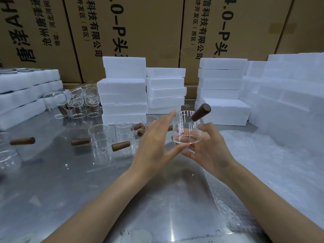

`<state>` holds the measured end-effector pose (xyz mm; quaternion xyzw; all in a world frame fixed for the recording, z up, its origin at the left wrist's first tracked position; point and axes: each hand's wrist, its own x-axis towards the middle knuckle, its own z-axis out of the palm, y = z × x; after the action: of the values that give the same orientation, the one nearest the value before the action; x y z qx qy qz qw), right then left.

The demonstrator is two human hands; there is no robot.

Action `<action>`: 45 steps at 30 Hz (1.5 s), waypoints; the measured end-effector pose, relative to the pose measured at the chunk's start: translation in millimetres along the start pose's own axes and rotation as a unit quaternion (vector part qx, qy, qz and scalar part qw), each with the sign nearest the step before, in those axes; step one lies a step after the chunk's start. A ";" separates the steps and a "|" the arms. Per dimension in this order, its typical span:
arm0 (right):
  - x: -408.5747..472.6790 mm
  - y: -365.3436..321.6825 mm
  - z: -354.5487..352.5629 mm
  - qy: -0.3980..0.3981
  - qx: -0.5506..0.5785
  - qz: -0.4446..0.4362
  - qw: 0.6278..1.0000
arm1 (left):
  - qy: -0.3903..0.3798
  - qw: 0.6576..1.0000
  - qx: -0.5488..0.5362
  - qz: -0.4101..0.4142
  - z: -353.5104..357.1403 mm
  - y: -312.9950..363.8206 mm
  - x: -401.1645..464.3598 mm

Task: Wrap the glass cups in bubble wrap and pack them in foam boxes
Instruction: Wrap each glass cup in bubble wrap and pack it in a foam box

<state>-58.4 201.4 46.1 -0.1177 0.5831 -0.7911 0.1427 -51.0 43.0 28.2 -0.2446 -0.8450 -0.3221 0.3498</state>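
Glass cup (186, 128) with dark wooden handle (201, 112) held up off the tabletop (70, 181), above its middle, handle pointing up and to the right. Right hand (208, 148) cradles it from below and the right side, fingers (204, 128) curled round the base and wall. Left hand (156, 142) on the cup's left side, fingers (166, 120) straight and spread, thumb under the base rim; touching the glass, not wrapped round it.

More glass cups with wooden handles (100, 142) stand on the steel tabletop left of the hands, more of them (80, 102) bunched toward the far left. Stacks of white foam boxes (122, 93) along the far edge, more foam stacks (289, 95) at the right edge, foam trays (26, 95) at the left edge. Bubble wrap sheet (263, 163) lies flat on the right part of the tabletop, under the right forearm. Printed cardboard cartons (131, 28) stand behind everything.
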 end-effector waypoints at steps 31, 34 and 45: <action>3.7 0.0 -15.9 0.206 -0.437 -0.140 0.864 | -0.184 0.918 -0.266 -0.230 4.7 -19.4 -2.9; 2.2 1.8 -16.9 0.207 -0.539 -0.116 0.808 | -0.192 0.913 -0.274 -0.233 7.2 -21.4 -4.0; -1.2 2.3 -10.1 0.234 -0.636 -0.144 0.721 | -0.216 0.927 -0.223 -0.213 5.2 -19.4 -4.0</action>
<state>-60.7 210.2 40.9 -0.0744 0.9403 -0.2471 -0.2220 -63.0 32.9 15.1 -0.1944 -0.8388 -0.5082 0.0186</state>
